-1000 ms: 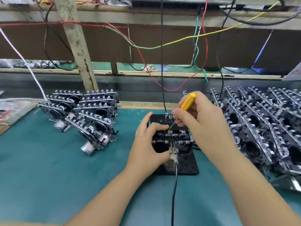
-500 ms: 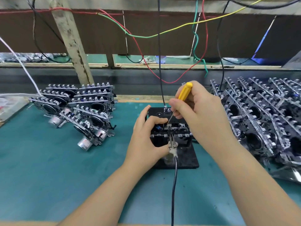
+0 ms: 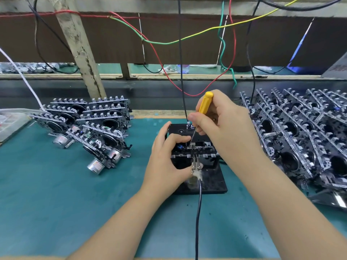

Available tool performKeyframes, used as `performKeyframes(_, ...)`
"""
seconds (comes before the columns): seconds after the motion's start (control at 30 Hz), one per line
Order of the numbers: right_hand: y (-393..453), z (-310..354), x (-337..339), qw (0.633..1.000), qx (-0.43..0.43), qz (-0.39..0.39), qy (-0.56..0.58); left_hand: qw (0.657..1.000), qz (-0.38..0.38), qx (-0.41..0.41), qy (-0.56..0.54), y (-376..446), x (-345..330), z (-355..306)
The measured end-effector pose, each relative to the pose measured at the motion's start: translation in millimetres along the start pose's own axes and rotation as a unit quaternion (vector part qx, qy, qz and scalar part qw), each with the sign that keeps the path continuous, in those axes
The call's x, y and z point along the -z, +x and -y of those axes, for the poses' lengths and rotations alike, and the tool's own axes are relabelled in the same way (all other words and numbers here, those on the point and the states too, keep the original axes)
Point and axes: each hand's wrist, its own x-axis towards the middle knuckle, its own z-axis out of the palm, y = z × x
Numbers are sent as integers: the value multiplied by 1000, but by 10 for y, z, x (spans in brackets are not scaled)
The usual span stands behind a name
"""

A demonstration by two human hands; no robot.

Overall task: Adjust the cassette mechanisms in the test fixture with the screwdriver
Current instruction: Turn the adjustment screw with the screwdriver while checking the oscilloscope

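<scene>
Left hand (image 3: 165, 162) grips the cassette mechanism (image 3: 195, 152) seated in the black test fixture (image 3: 212, 181) at mid-desk (image 3: 56, 194); right hand (image 3: 223, 126) pinches the yellow screwdriver (image 3: 205, 104), tip down on the mechanism. Mechanism stacks sit back left (image 3: 90, 126) and right (image 3: 304, 136).

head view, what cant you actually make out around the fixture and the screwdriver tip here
- Head view: the screwdriver tip, and the screw it meets on the cassette mechanism, are too small to tell.
- Head view: the left hand covers the test fixture on its left side.
- Head view: the right hand hides the fixture's right rear.
- Head view: white lettering on the fixture top is partly behind the right hand's fingers.
- Head view: the black cable is cut off by the bottom edge.
</scene>
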Motion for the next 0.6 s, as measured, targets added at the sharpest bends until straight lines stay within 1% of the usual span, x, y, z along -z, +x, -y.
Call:
performKeyframes(0.17, -9, 29, -47, 1000, 18, -21, 10, 1000, 1, 1, 2, -4, -4, 5)
performKeyframes(0.3, 20, 24, -34, 1000, 26, -1, -4, 1000, 0, 4, 0, -6, -10, 13)
performKeyframes(0.47, 67, -12, 72, 999, 11, 50, 8, 1000, 2, 4, 2, -11, -4, 16)
performKeyframes(0.6, 87, -7, 85, 999, 18, 44, 3, 1000, -1, 2, -2, -5, -5, 8)
